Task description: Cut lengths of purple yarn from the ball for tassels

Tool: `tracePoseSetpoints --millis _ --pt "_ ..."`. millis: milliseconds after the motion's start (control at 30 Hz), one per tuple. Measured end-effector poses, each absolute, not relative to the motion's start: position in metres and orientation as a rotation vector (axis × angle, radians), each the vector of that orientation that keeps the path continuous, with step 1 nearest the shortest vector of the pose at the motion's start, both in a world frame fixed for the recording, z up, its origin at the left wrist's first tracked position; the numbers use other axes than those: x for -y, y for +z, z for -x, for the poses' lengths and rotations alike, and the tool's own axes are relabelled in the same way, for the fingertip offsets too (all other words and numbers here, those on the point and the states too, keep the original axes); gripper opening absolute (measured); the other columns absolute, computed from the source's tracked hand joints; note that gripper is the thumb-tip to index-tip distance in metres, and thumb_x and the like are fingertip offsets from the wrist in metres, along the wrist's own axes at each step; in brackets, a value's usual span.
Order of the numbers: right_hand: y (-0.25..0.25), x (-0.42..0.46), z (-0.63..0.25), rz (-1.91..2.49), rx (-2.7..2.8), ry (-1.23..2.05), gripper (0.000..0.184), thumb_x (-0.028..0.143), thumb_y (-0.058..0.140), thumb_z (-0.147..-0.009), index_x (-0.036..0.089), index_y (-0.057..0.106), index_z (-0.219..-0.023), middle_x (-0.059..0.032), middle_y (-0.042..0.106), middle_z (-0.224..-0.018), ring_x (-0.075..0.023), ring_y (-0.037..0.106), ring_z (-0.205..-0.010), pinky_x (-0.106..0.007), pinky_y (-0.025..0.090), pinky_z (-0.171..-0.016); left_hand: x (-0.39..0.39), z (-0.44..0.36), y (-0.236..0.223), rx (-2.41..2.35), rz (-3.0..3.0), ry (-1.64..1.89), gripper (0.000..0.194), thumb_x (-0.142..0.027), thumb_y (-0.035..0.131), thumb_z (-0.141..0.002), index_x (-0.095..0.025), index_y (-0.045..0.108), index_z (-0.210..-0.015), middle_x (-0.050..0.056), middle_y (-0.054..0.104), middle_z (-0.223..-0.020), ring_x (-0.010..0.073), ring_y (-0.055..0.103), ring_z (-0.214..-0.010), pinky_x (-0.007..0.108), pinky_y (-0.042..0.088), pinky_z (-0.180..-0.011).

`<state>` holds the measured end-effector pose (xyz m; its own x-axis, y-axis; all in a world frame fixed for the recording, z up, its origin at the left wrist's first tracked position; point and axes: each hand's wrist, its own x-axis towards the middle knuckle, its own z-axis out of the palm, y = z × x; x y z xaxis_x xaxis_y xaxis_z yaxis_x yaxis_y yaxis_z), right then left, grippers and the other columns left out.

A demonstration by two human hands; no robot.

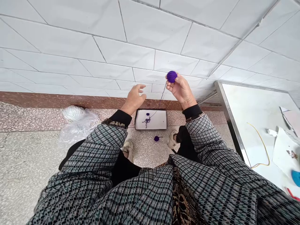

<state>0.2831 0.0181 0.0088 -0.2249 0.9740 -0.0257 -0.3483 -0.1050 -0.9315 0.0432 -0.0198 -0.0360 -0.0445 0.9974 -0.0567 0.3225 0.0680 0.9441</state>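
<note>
My right hand [181, 90] is raised in front of the tiled wall and its fingers are closed on a small purple yarn ball [172, 76]. A thin purple strand [161, 100] runs from the ball down into a shallow white box [161, 122] on the floor, where a tangle of purple yarn [147, 119] lies. My left hand [136, 97] is up beside it, fingers curled, pinched near the strand; what it grips is too thin to see. Another small purple yarn ball [156, 138] lies on the floor between my feet.
A crumpled clear plastic bag [78, 123] lies on the floor at the left by the wall. At the right stands a metal-edged table [228, 117] with a yellow string [263, 145], paper scraps and a blue object. The tiled wall is close ahead.
</note>
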Motion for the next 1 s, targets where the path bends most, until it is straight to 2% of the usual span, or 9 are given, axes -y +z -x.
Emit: tracePoseSetpoints --millis 100,167,300,433,467,600,767,900,1000 --pt "0.005 -0.013 -0.268 0.876 1.061 1.701 0.054 0.038 0.102 -0.082 0.025 0.060 -0.114 -0.0014 0.072 -0.103 -0.0139 0.070 -0.088 -0.025 0.065 -0.077 0.023 -0.051 -0.030 -1.214 -1.319 1.081 0.048 -0.013 0.069 -0.081 -0.019 0.068 -0.128 0.013 0.073 -0.149 0.0142 0.066 -0.075 0.032 0.059 -0.077" --pt "0.002 -0.010 -0.260 0.879 1.079 1.760 0.053 0.036 0.102 -0.082 0.025 0.061 -0.112 -0.0001 0.072 -0.100 -0.0133 0.070 -0.084 -0.024 0.066 -0.076 0.026 -0.058 -0.025 -1.076 -1.246 1.064 0.051 -0.012 0.071 -0.080 -0.020 0.066 -0.131 0.011 0.076 -0.145 0.0087 0.058 -0.061 0.027 0.052 -0.063" --pt "-0.001 -0.009 -0.251 0.876 1.088 1.806 0.049 0.033 0.102 -0.086 0.025 0.061 -0.111 0.0018 0.071 -0.096 -0.0131 0.070 -0.081 -0.023 0.066 -0.074 0.028 -0.070 -0.019 -1.057 -1.102 1.057 0.048 -0.006 0.070 -0.077 -0.020 0.064 -0.122 0.003 0.080 -0.104 0.0103 0.062 -0.059 0.023 0.052 -0.063" --pt "0.000 -0.010 -0.248 1.000 1.019 1.772 0.036 0.023 0.091 -0.094 0.023 0.059 -0.109 0.0040 0.066 -0.089 -0.0105 0.067 -0.076 -0.019 0.062 -0.071 0.028 -0.070 -0.016 -1.141 -1.183 1.047 0.008 -0.013 0.069 -0.085 -0.017 0.067 -0.092 -0.003 0.063 -0.068 0.0095 0.049 -0.053 0.022 0.040 -0.058" --pt "0.000 -0.011 -0.247 1.037 1.009 1.739 0.033 0.021 0.088 -0.096 0.023 0.058 -0.109 0.0045 0.065 -0.088 -0.0096 0.066 -0.074 -0.018 0.060 -0.070 0.028 -0.069 -0.015 -1.158 -1.240 1.016 0.002 -0.015 0.069 -0.086 -0.016 0.069 -0.085 -0.003 0.061 -0.065 0.0093 0.046 -0.053 0.022 0.037 -0.057" --pt "-0.004 -0.017 -0.245 1.208 1.183 1.531 0.024 0.015 0.076 -0.102 0.023 0.053 -0.106 0.0040 0.064 -0.091 -0.0094 0.061 -0.072 -0.019 0.054 -0.068 0.031 -0.064 -0.011 -1.153 -1.402 0.821 0.015 -0.021 0.067 -0.086 -0.014 0.077 -0.078 0.000 0.066 -0.068 0.0110 0.049 -0.059 0.022 0.038 -0.060" --pt "-0.005 -0.014 -0.253 1.489 1.845 1.037 0.028 0.003 0.073 -0.088 0.023 0.055 -0.096 0.0006 0.065 -0.096 -0.0160 0.057 -0.086 -0.027 0.054 -0.082 0.029 -0.055 -0.011 -1.018 -1.393 0.748 0.019 -0.019 0.064 -0.082 -0.016 0.069 -0.064 0.004 0.068 -0.065 0.0156 0.068 -0.068 0.022 0.052 -0.071" --pt "-0.004 -0.004 -0.264 1.258 2.034 1.583 0.025 0.013 0.076 -0.081 0.019 0.064 -0.102 0.0006 0.068 -0.092 -0.0146 0.056 -0.076 -0.026 0.049 -0.071 0.020 -0.048 -0.013 -1.049 -1.342 0.801 0.018 -0.013 0.061 -0.077 -0.017 0.065 -0.060 0.001 0.057 -0.053 0.0130 0.056 -0.053 0.021 0.047 -0.061" --pt "-0.006 -0.009 -0.268 0.893 1.652 1.958 0.043 0.030 0.085 -0.077 0.021 0.059 -0.111 0.0016 0.069 -0.093 -0.0109 0.054 -0.066 -0.025 0.049 -0.062 0.016 -0.047 -0.013 -1.081 -1.272 0.876 0.021 -0.009 0.058 -0.073 -0.017 0.059 -0.054 0.001 0.052 -0.052 0.0106 0.047 -0.050 0.021 0.043 -0.057"
